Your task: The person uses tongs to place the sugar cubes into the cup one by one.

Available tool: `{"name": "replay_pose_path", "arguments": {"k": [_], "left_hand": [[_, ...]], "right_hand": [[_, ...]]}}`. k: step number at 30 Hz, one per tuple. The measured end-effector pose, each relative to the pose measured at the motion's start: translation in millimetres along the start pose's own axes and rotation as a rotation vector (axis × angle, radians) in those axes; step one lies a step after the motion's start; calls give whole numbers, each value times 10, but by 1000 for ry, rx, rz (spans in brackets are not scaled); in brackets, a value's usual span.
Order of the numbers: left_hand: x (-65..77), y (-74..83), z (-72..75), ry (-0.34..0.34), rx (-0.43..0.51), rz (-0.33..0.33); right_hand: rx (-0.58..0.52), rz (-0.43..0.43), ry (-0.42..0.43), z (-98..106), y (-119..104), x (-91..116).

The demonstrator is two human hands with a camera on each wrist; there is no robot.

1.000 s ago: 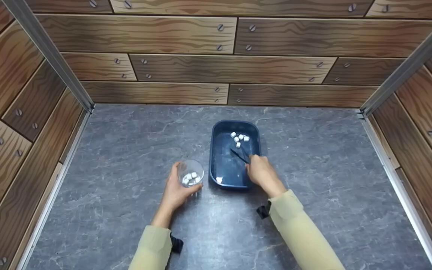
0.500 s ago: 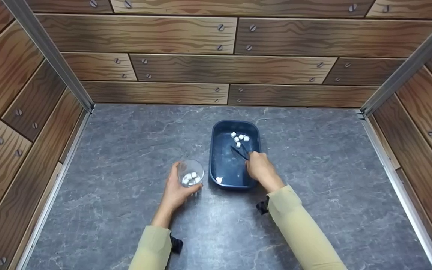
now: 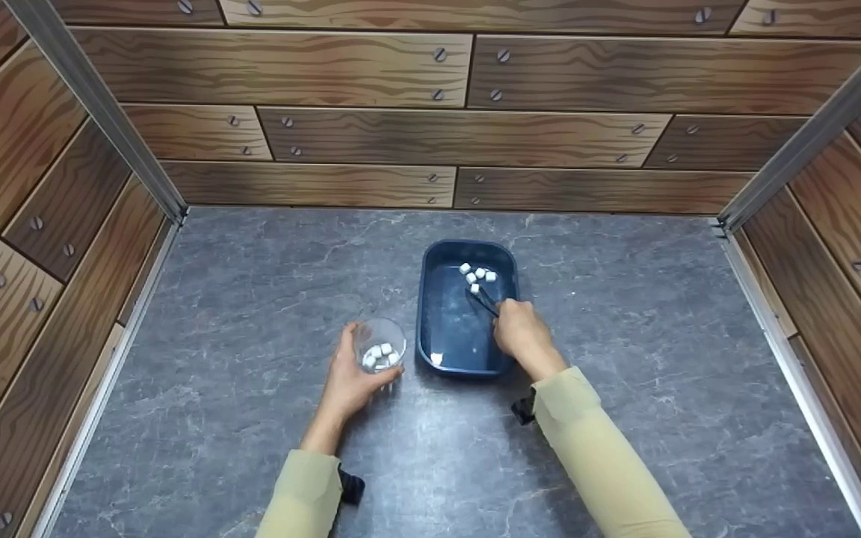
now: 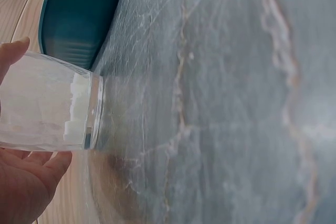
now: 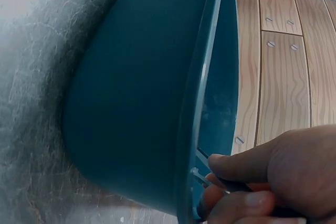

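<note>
My left hand (image 3: 348,385) holds a clear cup (image 3: 380,332) upright on the surface, thumb and fingers on opposite sides. Several small white cubes (image 3: 381,351) lie at the bottom of that cup (image 4: 42,103). To its right is a dark blue tub (image 3: 449,329) with several more white cubes (image 3: 480,273) near its far end. Over the tub's right rim, my right hand (image 3: 522,340) pinches black tweezers (image 3: 486,301). Their tips reach the nearest white cube (image 3: 474,288); whether they grip it, I cannot tell. In the right wrist view, the tub wall (image 5: 136,93) hides the cubes.
Grey marbled tabletop (image 3: 251,284) extends around the tub and cup. Wood-patterned panels (image 3: 363,134) stand at the back and both sides, with metal posts (image 3: 113,127) at the corners. A pale patch (image 3: 436,359) shows at the tub's near left corner.
My right hand has shifted slightly away from me, bringing the tweezers' tips to the nearest cube. The tweezers' arms have come closer together. My left hand and the cup have stayed still.
</note>
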State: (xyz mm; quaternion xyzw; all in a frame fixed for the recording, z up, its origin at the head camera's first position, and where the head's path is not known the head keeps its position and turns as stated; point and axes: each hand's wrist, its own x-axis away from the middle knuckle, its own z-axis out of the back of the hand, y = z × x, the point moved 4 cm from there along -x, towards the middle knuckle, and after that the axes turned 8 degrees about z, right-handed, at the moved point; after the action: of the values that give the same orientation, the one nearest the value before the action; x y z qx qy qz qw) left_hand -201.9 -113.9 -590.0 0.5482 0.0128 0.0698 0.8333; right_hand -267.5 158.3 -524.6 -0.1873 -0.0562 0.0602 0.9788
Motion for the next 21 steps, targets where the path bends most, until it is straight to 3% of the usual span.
{"name": "replay_pose_path", "arguments": {"k": [21], "left_hand": [[-5,-8,-3,9,-14,-2]], "right_hand": [[21,24,4,23,-8,3]]}}
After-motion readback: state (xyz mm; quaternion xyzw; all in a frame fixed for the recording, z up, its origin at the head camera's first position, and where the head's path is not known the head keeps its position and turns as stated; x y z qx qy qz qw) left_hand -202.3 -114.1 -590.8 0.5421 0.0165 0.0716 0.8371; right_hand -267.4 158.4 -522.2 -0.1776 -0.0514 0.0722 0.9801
